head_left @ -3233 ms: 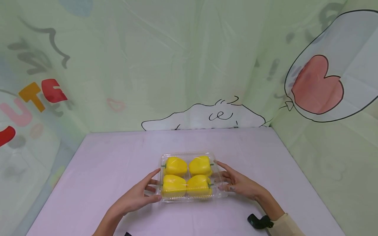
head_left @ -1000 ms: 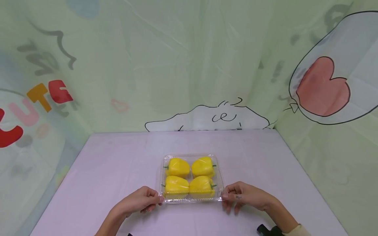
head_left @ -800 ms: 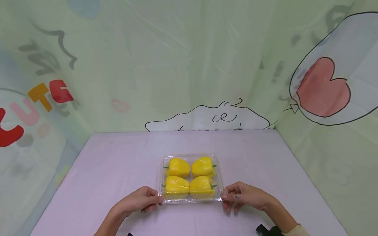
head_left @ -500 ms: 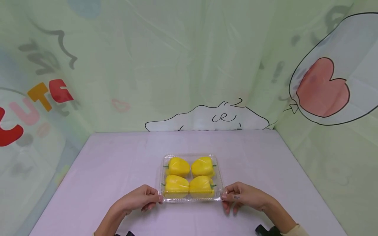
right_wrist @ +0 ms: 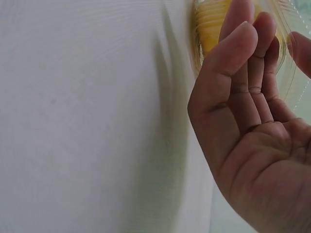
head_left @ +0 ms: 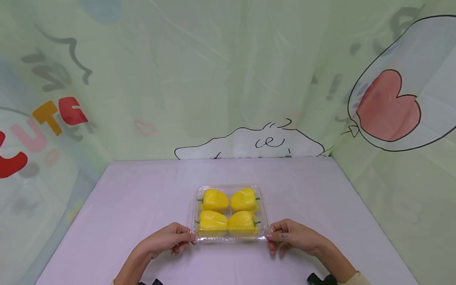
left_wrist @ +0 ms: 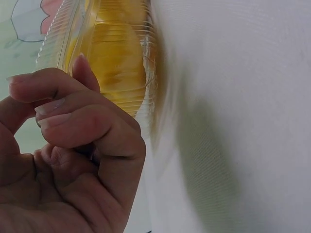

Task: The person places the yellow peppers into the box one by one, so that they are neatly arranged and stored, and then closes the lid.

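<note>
A clear plastic clamshell container (head_left: 231, 239) lies on the table, closed, with several yellow bell peppers (head_left: 214, 200) inside, their green stems pointing to the sides. At its near left corner my left hand (head_left: 169, 240) pinches the rim between thumb and index finger. My right hand (head_left: 297, 236) pinches the near right corner the same way, its other fingers hanging loosely below. In the left wrist view the container's ribbed side (left_wrist: 116, 63) shows beyond the curled fingers. The right wrist view has the fingers partly covering the container (right_wrist: 201, 36).
A pale lilac cloth covers the table (head_left: 149, 190). Light green printed curtains (head_left: 185, 79) hang behind it and on both sides. Black wrist camera mounts (head_left: 322, 279) show at the bottom edge of the head view.
My hands were spread along the container's left and right sides; they have since come to its near corners and pinch the rim. In the last second the container shifts very slightly away.
</note>
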